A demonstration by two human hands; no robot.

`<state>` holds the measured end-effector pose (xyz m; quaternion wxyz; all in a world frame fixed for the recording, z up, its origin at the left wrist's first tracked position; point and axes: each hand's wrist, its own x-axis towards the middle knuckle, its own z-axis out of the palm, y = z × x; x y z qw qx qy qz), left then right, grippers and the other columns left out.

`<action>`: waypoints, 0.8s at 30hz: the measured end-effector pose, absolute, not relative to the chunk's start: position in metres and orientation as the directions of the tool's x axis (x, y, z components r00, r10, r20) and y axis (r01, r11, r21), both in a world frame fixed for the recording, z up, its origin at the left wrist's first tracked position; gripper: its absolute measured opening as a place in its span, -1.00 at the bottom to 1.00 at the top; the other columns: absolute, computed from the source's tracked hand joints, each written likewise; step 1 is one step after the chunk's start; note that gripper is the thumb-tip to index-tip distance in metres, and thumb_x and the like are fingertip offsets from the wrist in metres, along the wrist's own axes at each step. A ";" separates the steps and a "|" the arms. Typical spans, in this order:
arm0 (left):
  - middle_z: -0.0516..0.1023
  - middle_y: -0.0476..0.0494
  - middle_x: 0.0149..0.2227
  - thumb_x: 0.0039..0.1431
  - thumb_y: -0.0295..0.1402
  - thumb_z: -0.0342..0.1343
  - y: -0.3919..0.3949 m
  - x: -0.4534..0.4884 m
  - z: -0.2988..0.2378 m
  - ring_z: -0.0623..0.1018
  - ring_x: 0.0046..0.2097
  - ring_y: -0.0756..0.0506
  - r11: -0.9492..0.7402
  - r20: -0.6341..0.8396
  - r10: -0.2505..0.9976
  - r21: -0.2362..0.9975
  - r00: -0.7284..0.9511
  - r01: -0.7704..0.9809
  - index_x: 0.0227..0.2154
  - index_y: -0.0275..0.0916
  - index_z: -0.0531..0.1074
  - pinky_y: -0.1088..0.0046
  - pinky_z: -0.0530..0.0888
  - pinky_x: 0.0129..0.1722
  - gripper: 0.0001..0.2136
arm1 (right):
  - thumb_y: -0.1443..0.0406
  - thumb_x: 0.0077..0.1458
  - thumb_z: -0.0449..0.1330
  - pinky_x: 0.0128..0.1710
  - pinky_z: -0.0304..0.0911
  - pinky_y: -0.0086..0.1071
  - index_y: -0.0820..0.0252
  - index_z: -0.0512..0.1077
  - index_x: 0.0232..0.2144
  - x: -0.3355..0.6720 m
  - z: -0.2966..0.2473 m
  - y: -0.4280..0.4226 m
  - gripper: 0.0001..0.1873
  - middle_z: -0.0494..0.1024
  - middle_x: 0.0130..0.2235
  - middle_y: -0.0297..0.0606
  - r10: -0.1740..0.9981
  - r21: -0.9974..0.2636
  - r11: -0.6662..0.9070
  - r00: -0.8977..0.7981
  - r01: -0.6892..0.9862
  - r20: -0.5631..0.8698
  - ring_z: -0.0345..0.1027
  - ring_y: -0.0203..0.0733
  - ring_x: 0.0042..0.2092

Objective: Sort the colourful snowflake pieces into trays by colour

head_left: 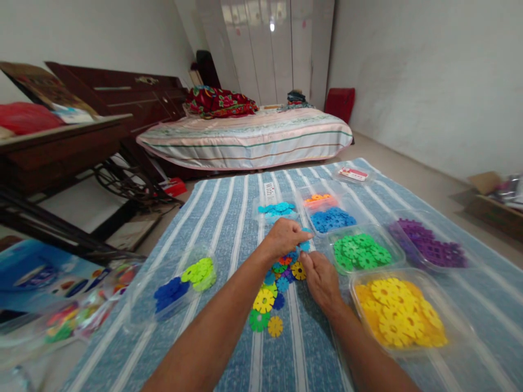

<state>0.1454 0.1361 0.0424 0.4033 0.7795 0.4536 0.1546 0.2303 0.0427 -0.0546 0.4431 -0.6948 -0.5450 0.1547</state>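
Note:
Over the middle of the cloth, my left hand (285,236) is closed in a pinch at a light blue notched plastic disc (304,246). My right hand (322,276) is just below and to the right, its thumb and fingers closed at the lower edge of that light blue piece. Whether one disc or two are between the hands, I cannot tell. Under them lies a loose pile of mixed discs, with a yellow disc (263,300), a green disc (259,320) and an orange disc (275,326) at its near end. My left hand partly hides the pile.
Clear boxes hold sorted discs: yellow (398,313), green (362,249), blue (333,219), light blue (278,210), and dark blue with lime (170,294). Another box has purple pieces (431,243). A lidded box (353,174) sits at the far edge. Beyond is a bed (245,139).

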 end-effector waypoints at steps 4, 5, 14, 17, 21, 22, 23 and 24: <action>0.24 0.09 -0.76 -0.07 -0.19 0.11 0.154 0.134 0.046 0.26 -0.62 0.08 -0.304 -0.051 0.879 0.706 0.474 0.639 -0.74 -0.29 0.30 0.57 0.16 -0.61 -0.69 | 0.04 0.23 -0.18 -0.42 -0.01 -0.39 0.15 0.25 -0.61 0.230 -0.055 0.042 -0.50 0.35 -0.51 -0.31 0.896 -0.773 -0.028 0.359 0.634 0.262 0.20 -0.25 -0.41; 0.26 0.08 -0.75 -0.07 -0.19 0.12 0.163 0.133 0.051 0.28 -0.61 0.07 -0.314 -0.017 0.897 0.680 0.442 0.663 -0.72 -0.30 0.33 0.57 0.17 -0.60 -0.70 | 0.04 0.23 -0.17 -0.42 -0.01 -0.39 0.15 0.24 -0.61 0.230 -0.055 0.042 -0.50 0.35 -0.52 -0.32 0.897 -0.773 -0.028 0.358 0.634 0.261 0.20 -0.25 -0.41; 0.48 -0.13 -0.57 0.00 -0.25 0.08 0.217 0.132 0.079 0.46 -0.43 -0.05 -0.311 0.135 0.950 0.339 0.281 0.888 -0.55 -0.33 0.52 0.48 0.29 -0.42 -0.76 | 0.01 0.23 -0.19 -0.42 -0.01 -0.41 0.15 0.20 -0.64 0.230 -0.052 0.041 -0.48 0.32 -0.52 -0.32 0.904 -0.790 -0.015 0.346 0.613 0.251 0.17 -0.26 -0.40; 0.54 -0.16 -0.46 0.05 -0.32 0.01 0.203 0.126 0.074 0.48 -0.33 -0.07 -0.330 0.147 0.943 0.296 0.298 0.896 -0.48 -0.31 0.54 0.47 0.31 -0.34 -0.77 | 0.00 0.22 -0.19 -0.43 0.00 -0.40 0.14 0.20 -0.64 0.230 -0.052 0.040 -0.47 0.34 -0.52 -0.32 0.904 -0.782 -0.016 0.344 0.623 0.255 0.18 -0.25 -0.41; 0.55 -0.13 -0.44 0.07 -0.33 -0.02 0.177 0.112 0.066 0.49 -0.32 -0.07 -0.377 0.120 0.926 0.261 0.358 0.889 -0.47 -0.28 0.53 0.49 0.32 -0.33 -0.76 | -0.01 0.21 -0.19 -0.41 0.02 -0.39 0.14 0.24 -0.63 0.231 -0.054 0.040 -0.47 0.36 -0.52 -0.31 0.906 -0.771 -0.027 0.341 0.636 0.249 0.22 -0.24 -0.40; 0.54 -0.11 -0.46 0.06 -0.33 -0.01 0.171 0.108 0.064 0.49 -0.33 -0.07 -0.395 0.099 0.919 0.258 0.382 0.882 -0.50 -0.27 0.53 0.50 0.31 -0.34 -0.77 | -0.01 0.21 -0.18 -0.41 0.02 -0.39 0.14 0.24 -0.63 0.232 -0.054 0.040 -0.47 0.36 -0.52 -0.31 0.908 -0.771 -0.029 0.340 0.636 0.246 0.22 -0.23 -0.40; 0.54 -0.09 -0.48 0.06 -0.33 0.00 0.164 0.104 0.062 0.49 -0.35 -0.06 -0.417 0.072 0.908 0.251 0.413 0.873 -0.52 -0.26 0.52 0.50 0.31 -0.36 -0.78 | -0.01 0.21 -0.18 -0.42 0.03 -0.39 0.14 0.25 -0.63 0.232 -0.055 0.040 -0.46 0.36 -0.52 -0.31 0.909 -0.772 -0.028 0.338 0.635 0.245 0.22 -0.23 -0.40; 0.53 -0.08 -0.50 0.05 -0.34 0.00 0.158 0.100 0.060 0.49 -0.36 -0.06 -0.440 0.039 0.895 0.241 0.445 0.865 -0.54 -0.25 0.51 0.51 0.30 -0.38 -0.79 | -0.01 0.21 -0.18 -0.42 0.03 -0.39 0.14 0.25 -0.63 0.232 -0.055 0.040 -0.46 0.37 -0.52 -0.30 0.909 -0.773 -0.024 0.336 0.633 0.246 0.22 -0.23 -0.40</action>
